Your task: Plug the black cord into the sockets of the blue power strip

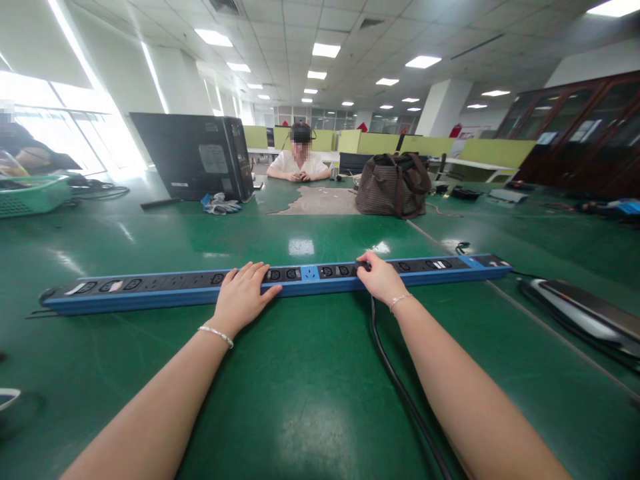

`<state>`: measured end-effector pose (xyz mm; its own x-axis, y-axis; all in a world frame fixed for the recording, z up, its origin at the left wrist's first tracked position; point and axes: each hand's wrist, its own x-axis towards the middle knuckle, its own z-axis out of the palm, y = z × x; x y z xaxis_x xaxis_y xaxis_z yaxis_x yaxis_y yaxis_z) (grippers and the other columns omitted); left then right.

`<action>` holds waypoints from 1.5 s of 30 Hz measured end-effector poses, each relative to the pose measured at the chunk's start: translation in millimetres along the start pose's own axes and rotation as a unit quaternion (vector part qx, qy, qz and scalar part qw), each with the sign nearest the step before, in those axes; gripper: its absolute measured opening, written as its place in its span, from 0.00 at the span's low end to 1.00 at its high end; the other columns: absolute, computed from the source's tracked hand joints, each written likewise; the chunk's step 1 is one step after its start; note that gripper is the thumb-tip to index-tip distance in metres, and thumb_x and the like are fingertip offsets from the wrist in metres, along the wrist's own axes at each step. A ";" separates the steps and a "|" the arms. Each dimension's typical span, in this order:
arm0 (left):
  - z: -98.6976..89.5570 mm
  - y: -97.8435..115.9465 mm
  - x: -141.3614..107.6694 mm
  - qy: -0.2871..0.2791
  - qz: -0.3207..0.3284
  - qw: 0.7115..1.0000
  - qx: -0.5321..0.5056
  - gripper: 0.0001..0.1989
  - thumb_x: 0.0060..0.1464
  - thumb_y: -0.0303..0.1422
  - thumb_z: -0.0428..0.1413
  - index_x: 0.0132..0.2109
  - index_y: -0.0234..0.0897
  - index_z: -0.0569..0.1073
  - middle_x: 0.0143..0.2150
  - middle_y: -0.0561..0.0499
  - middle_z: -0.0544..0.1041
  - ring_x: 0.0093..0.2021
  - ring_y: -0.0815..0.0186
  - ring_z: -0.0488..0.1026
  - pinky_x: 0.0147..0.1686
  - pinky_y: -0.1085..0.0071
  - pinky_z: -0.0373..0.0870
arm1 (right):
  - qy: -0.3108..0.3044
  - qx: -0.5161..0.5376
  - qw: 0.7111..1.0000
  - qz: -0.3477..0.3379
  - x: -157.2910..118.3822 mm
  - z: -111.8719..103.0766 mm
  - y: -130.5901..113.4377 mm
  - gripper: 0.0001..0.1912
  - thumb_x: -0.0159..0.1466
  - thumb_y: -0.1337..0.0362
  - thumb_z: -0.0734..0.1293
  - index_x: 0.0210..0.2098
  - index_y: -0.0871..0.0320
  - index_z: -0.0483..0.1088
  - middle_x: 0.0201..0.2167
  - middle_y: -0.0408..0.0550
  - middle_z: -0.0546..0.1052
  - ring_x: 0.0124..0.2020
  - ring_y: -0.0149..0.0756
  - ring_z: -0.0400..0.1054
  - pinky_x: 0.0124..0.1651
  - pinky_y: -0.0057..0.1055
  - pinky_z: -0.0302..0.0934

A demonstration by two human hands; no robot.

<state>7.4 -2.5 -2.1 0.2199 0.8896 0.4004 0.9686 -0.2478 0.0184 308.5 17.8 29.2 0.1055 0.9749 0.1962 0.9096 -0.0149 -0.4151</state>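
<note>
A long blue power strip with black sockets lies across the green table, from far left to right. My left hand rests flat on top of it near its middle, fingers spread over the sockets. My right hand grips a black plug seated in a socket right of the middle. The plug's black cable runs from my right hand down toward the near edge between my forearms.
A black computer case and grey gloves sit at the back left, a brown bag at the back centre. A person sits across the table. A green basket stands far left, another power strip lies right.
</note>
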 end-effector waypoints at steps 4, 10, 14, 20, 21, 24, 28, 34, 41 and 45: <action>-2.9 0.2 0.2 0.003 0.000 1.000 0.001 0.28 0.58 0.50 0.40 0.57 0.40 0.64 0.58 0.45 0.67 0.58 0.57 0.61 0.56 0.57 0.53 | 0.014 0.023 1.000 0.005 -0.8 0.0 -0.8 0.16 0.55 0.60 0.59 0.42 0.52 0.70 0.30 0.45 0.76 0.28 0.36 0.67 0.34 0.30 0.57; -4.0 0.0 1.5 -0.004 -0.004 1.000 0.000 0.28 0.57 0.51 0.41 0.57 0.41 0.65 0.57 0.46 0.68 0.56 0.57 0.63 0.55 0.58 0.55 | 0.025 0.098 0.995 0.009 1.0 3.0 1.7 0.16 0.53 0.62 0.61 0.40 0.55 0.71 0.26 0.43 0.75 0.25 0.32 0.65 0.34 0.28 0.58; -3.8 0.6 1.4 -0.006 -0.006 1.000 0.000 0.28 0.57 0.50 0.41 0.57 0.40 0.65 0.57 0.46 0.68 0.57 0.57 0.62 0.55 0.58 0.53 | 0.046 0.125 0.991 0.007 2.8 7.4 5.2 0.16 0.52 0.61 0.61 0.39 0.57 0.72 0.26 0.43 0.75 0.24 0.31 0.64 0.33 0.28 0.58; -2.7 1.3 1.2 -0.012 -0.015 1.000 -0.012 0.28 0.56 0.51 0.41 0.58 0.42 0.64 0.57 0.46 0.67 0.57 0.56 0.61 0.56 0.57 0.51 | 0.050 0.156 0.986 0.012 4.5 12.4 9.0 0.17 0.51 0.60 0.62 0.39 0.57 0.72 0.25 0.43 0.74 0.24 0.30 0.64 0.32 0.28 0.59; -2.6 1.2 1.1 -0.011 -0.015 1.000 -0.012 0.28 0.56 0.51 0.41 0.58 0.42 0.64 0.57 0.46 0.68 0.57 0.56 0.61 0.56 0.57 0.51 | 0.051 0.161 0.986 0.013 4.8 12.9 9.5 0.17 0.51 0.60 0.62 0.39 0.57 0.72 0.25 0.43 0.74 0.24 0.31 0.64 0.32 0.28 0.59; -2.5 1.0 1.2 -0.007 -0.012 1.000 -0.010 0.28 0.56 0.51 0.41 0.57 0.41 0.64 0.57 0.46 0.68 0.57 0.56 0.62 0.56 0.57 0.52 | 0.055 0.173 0.983 0.014 5.5 14.4 10.4 0.17 0.51 0.60 0.62 0.39 0.57 0.72 0.25 0.43 0.74 0.24 0.30 0.64 0.32 0.28 0.59; -3.5 1.2 1.7 -0.011 -0.013 1.000 -0.009 0.28 0.56 0.51 0.42 0.57 0.41 0.64 0.57 0.46 0.68 0.57 0.56 0.62 0.56 0.58 0.52 | 0.054 0.179 0.982 0.011 4.6 15.1 9.9 0.17 0.51 0.59 0.62 0.39 0.57 0.71 0.21 0.41 0.72 0.21 0.30 0.63 0.29 0.28 0.58; -4.4 2.0 2.0 -0.014 -0.018 1.000 -0.004 0.28 0.56 0.51 0.42 0.57 0.40 0.65 0.57 0.45 0.68 0.56 0.56 0.62 0.56 0.58 0.52 | 0.058 0.195 0.979 0.007 -1.1 12.5 7.4 0.17 0.52 0.60 0.61 0.40 0.59 0.71 0.19 0.40 0.70 0.19 0.29 0.61 0.28 0.27 0.56; -3.2 1.0 1.9 -0.013 -0.017 1.000 -0.009 0.28 0.56 0.51 0.42 0.57 0.41 0.65 0.57 0.45 0.68 0.56 0.56 0.62 0.56 0.58 0.52 | 0.081 0.198 0.977 0.000 -3.3 15.2 8.8 0.16 0.53 0.59 0.61 0.39 0.58 0.71 0.18 0.39 0.69 0.19 0.29 0.59 0.27 0.27 0.55; -2.8 0.7 2.0 -0.011 -0.015 1.000 -0.011 0.28 0.56 0.51 0.42 0.56 0.40 0.65 0.56 0.45 0.68 0.56 0.56 0.63 0.55 0.58 0.53 | 0.092 0.207 0.974 0.000 -4.7 20.9 11.3 0.18 0.54 0.59 0.61 0.41 0.59 0.70 0.17 0.39 0.68 0.17 0.28 0.58 0.25 0.26 0.54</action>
<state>8.2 -2.0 1.2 0.1933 0.9046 0.3798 0.9721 -0.2291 0.0509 309.8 17.8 5.1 0.2091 0.9183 0.3363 0.6743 0.1137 -0.7297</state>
